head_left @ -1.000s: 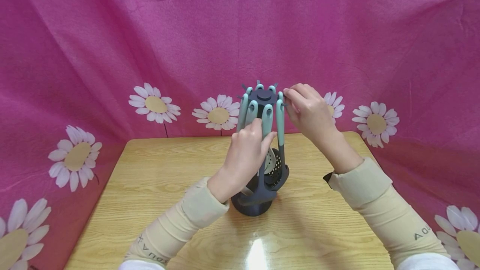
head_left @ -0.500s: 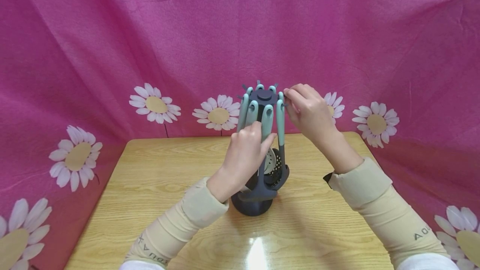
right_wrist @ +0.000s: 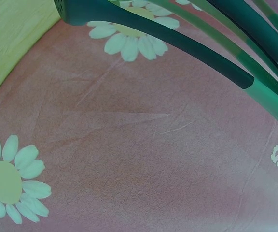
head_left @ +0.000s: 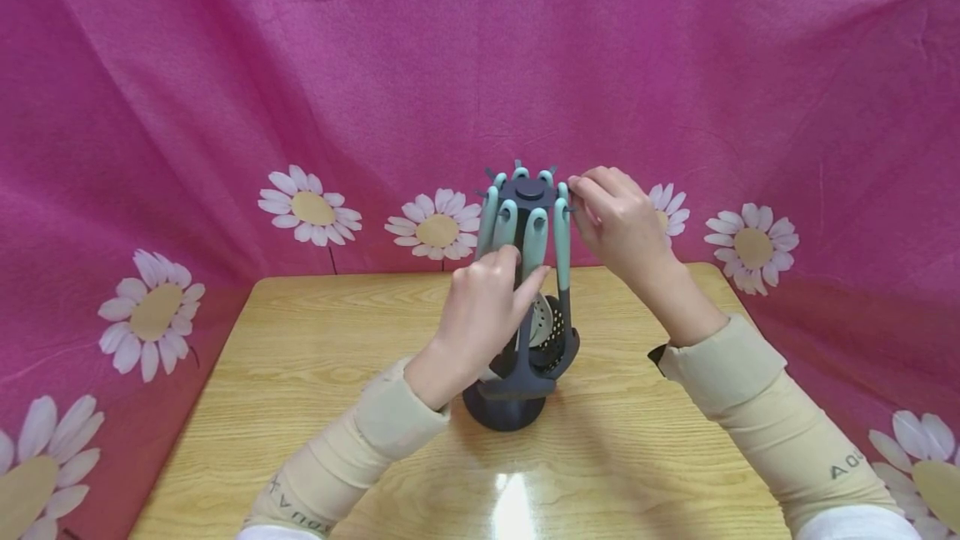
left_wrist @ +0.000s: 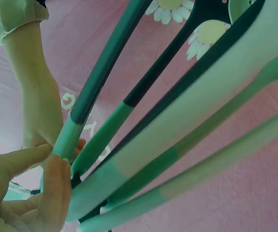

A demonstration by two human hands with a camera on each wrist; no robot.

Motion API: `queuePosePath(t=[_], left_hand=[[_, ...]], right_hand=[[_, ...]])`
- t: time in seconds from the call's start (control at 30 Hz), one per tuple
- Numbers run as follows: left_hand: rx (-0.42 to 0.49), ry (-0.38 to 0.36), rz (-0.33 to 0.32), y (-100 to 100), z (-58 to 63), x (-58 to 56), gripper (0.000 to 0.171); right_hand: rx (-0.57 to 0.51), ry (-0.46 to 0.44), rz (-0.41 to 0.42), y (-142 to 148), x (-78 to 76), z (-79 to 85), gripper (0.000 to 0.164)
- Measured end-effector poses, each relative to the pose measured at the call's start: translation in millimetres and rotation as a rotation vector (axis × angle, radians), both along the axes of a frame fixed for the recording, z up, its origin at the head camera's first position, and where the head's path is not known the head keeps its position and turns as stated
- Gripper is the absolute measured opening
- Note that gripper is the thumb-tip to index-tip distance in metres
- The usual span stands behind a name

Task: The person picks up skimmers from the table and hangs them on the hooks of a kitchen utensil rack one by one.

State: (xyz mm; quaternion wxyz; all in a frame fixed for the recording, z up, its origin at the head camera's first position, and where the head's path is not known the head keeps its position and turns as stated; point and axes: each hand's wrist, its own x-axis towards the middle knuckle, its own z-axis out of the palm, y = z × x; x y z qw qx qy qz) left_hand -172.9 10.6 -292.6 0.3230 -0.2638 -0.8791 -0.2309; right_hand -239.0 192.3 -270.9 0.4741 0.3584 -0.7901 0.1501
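Note:
A dark utensil rack (head_left: 504, 413) stands upright on the table, with several mint-handled utensils hanging round its top disc (head_left: 529, 191). My left hand (head_left: 480, 307) pinches the mint handle of the front spatula (head_left: 517, 387) between thumb and fingers. In the left wrist view my left hand (left_wrist: 25, 193) shows at that handle, below its dark shaft (left_wrist: 107, 63). The spatula's handle top is at a front hook. My right hand (head_left: 618, 219) pinches a hook at the rack's right side. Only a sliver of that hand shows in the right wrist view.
Behind the front spatula hang a black slotted utensil (head_left: 552, 348) and a beige skimmer (head_left: 540, 321), close together. The rack stands on a light wooden table (head_left: 337, 357). A magenta cloth (head_left: 375, 65) with daisies rises behind the table and at both sides.
My left hand has slid slightly down and left along the handle. The spatula's head, tilted a second ago, now hangs level. My right hand has stayed in place.

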Motion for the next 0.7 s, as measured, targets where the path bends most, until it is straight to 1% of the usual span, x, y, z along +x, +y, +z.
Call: queuePosePath(t=[0.1,0.23,0.4,0.47,0.53,0.6,0.7], left_hand=[[0.042,0.088,-0.023,-6,0.9,-0.1,0.022],[0.103,0.235,-0.072,-16,2.5,-3.8,0.017],[0.186,0.443,-0.091,-31,7.1,-14.5,0.011],[0.214,0.508,-0.097,-38,10.7,-19.5,0.008],[0.229,0.551,-0.103,-45,14.8,-25.0,0.007],[0.227,0.578,-0.093,-52,18.2,-32.1,0.007],[0.207,0.59,-0.062,-63,21.9,-45.2,0.009]], right_hand=[[0.005,0.003,-0.003,1,0.2,0.7,0.011],[0.019,-0.008,0.0,2,0.5,2.0,0.01],[0.06,-0.023,0.007,5,1.0,6.1,0.005],[0.079,-0.021,0.009,7,1.7,8.4,0.006],[0.093,-0.02,0.019,8,2.7,10.9,0.007],[0.115,-0.023,0.024,10,3.7,13.4,0.008],[0.138,-0.041,0.041,13,4.7,17.3,0.01]])
